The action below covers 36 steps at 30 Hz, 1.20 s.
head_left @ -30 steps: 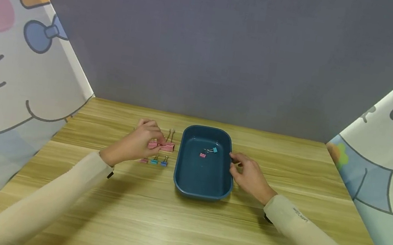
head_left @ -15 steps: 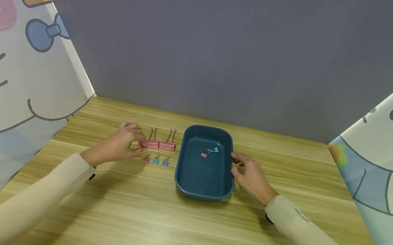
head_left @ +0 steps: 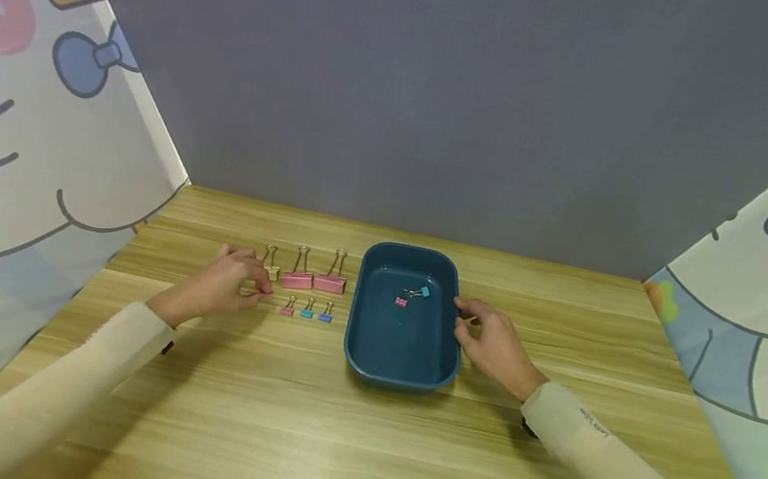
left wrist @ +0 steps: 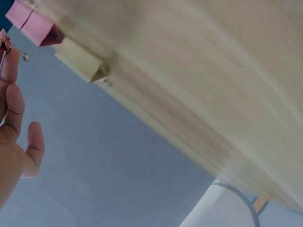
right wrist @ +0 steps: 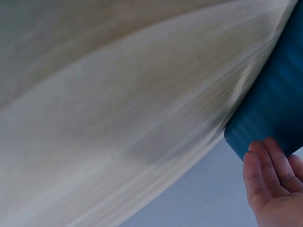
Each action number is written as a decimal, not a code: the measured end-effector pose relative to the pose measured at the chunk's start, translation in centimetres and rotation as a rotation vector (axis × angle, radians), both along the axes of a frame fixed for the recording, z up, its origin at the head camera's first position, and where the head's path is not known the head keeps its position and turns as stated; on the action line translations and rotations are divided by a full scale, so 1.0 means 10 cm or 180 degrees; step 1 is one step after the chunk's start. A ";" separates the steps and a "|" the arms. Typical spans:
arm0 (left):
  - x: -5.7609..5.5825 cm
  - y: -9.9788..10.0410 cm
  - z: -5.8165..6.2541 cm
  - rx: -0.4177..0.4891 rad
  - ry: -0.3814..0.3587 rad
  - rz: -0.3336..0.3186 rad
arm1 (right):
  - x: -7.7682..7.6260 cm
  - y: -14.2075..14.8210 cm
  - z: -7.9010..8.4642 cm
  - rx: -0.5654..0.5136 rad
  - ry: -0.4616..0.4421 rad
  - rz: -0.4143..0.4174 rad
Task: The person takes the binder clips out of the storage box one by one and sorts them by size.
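My left hand (head_left: 218, 287) hovers left of the rows of binder clips, thumb and forefinger together at the tips. In the left wrist view a small pinkish binder clip (left wrist: 4, 41) with a silver handle sits between its fingertips; the head view barely shows it. Two large pink binder clips (head_left: 298, 281) and a yellow binder clip (head_left: 272, 274) line up behind small pink (head_left: 287, 311), light-blue (head_left: 306, 314) and blue (head_left: 325, 317) ones. With straight fingers, my right hand (head_left: 496, 347) touches the right side of a dark-blue plastic bin (head_left: 397, 382).
Inside the bin lie a light-blue clip (head_left: 424, 292) and a small pink clip (head_left: 401, 302). The wooden table (head_left: 297, 440) ends at a grey back wall (head_left: 402, 111). Cartoon-printed cloths (head_left: 12, 105) flank both sides.
The left hand has moved left, off the large pink clips and past the yellow one, uncovering them. The right hand stays at the bin.
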<state>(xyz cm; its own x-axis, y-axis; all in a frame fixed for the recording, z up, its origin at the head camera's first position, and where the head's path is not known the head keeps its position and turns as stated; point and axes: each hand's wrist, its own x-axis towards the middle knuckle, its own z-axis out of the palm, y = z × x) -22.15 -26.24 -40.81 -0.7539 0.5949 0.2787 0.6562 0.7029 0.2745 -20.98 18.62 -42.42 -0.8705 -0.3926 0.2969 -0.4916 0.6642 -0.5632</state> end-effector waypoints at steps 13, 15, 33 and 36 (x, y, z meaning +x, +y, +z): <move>-0.01 -0.05 -0.22 -0.0180 -0.0224 0.0066 | 0.00 0.00 0.01 0.0002 -0.0013 0.0022; -0.01 -0.05 -0.23 -0.0210 -0.0203 0.0066 | 0.00 0.01 0.01 0.0004 -0.0014 0.0025; -0.01 -0.02 -0.17 -0.0325 -0.0312 0.0133 | 0.00 0.01 0.01 0.0068 0.0037 0.0000; -0.01 0.00 -0.12 -0.0225 -0.0219 0.0133 | 0.00 0.01 0.01 0.0061 0.0053 0.0004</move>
<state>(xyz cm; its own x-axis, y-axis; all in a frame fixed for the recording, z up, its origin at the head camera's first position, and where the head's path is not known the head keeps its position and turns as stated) -22.27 -26.27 -41.98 -0.7943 0.5790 0.1840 0.6073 0.7484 0.2666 -21.03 18.69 -42.35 -0.8651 -0.3993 0.3036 -0.5015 0.6743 -0.5421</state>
